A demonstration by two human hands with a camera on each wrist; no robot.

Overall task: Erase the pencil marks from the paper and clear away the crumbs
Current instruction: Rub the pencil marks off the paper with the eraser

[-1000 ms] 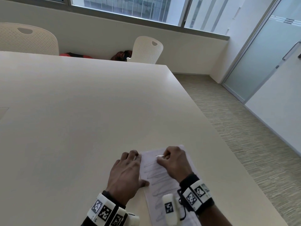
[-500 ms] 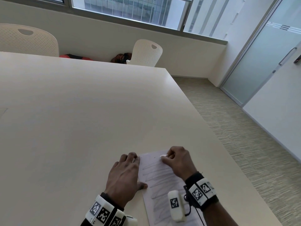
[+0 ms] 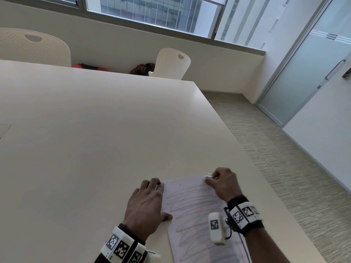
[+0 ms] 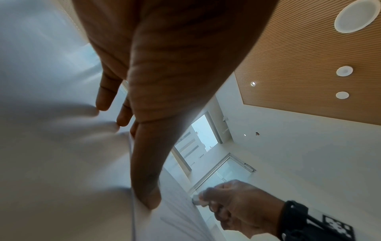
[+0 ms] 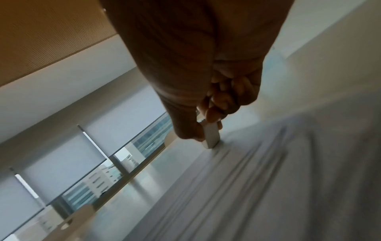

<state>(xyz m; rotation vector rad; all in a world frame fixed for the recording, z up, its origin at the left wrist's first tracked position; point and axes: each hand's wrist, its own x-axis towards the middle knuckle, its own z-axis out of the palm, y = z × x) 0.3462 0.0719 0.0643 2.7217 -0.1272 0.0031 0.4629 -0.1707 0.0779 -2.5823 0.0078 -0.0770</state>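
The paper (image 3: 191,211) lies flat near the right edge of the counter (image 3: 95,139), by its near end. Wavy pencil marks (image 3: 190,201) cover most of it. The left hand (image 3: 146,204) lies flat, its fingers (image 4: 104,96) straight, pressing the paper's left edge. The right hand (image 3: 223,184) pinches a small white eraser (image 5: 211,136) in curled fingers, its tip touching the paper's far right corner.

Soft daylight from the windows (image 3: 152,10) lights the head view evenly; both wrist views are blurred and edge-warped
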